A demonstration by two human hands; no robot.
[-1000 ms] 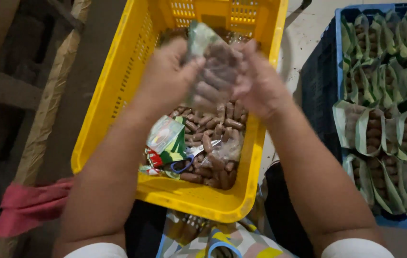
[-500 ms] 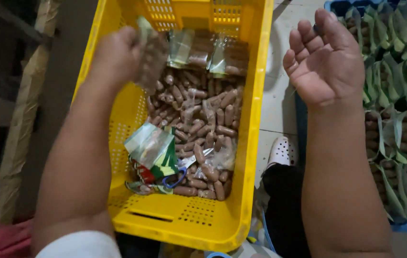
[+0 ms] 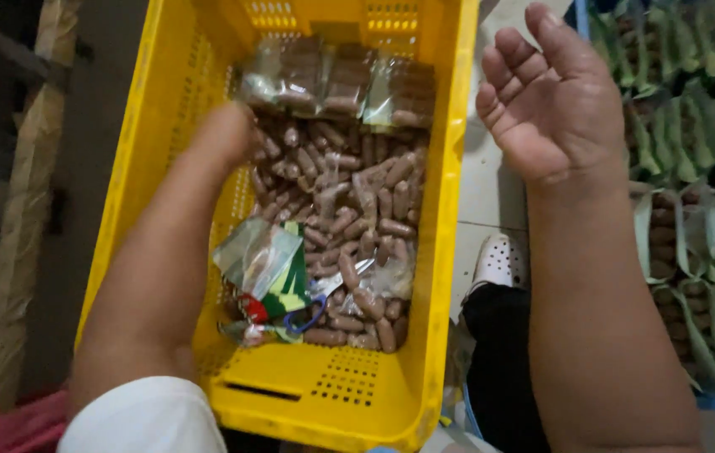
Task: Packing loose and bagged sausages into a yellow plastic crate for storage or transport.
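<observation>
A yellow plastic crate (image 3: 437, 277) holds several loose brown sausage-like pieces (image 3: 349, 218). Three clear filled bags (image 3: 341, 84) lie in a row at its far end. My left hand (image 3: 227, 138) reaches into the crate and rests at the lower left corner of the leftmost bag, with its fingers curled down out of sight. My right hand (image 3: 555, 101) is raised palm up over the floor to the right of the crate. Its fingers are spread and it holds nothing.
A pile of empty clear bags and green labels (image 3: 265, 277) lies at the crate's near left, with a blue-handled tool (image 3: 307, 317) beside it. A blue tray of green leaf-wrapped rolls (image 3: 693, 210) stands at the right. A white shoe (image 3: 500, 260) sits between them, and a wooden frame (image 3: 26, 210) stands at the left.
My left hand carried a filled bag from above the crate down to the far end, where it now lies beside the other two. My right hand let go and lifted away to the right.
</observation>
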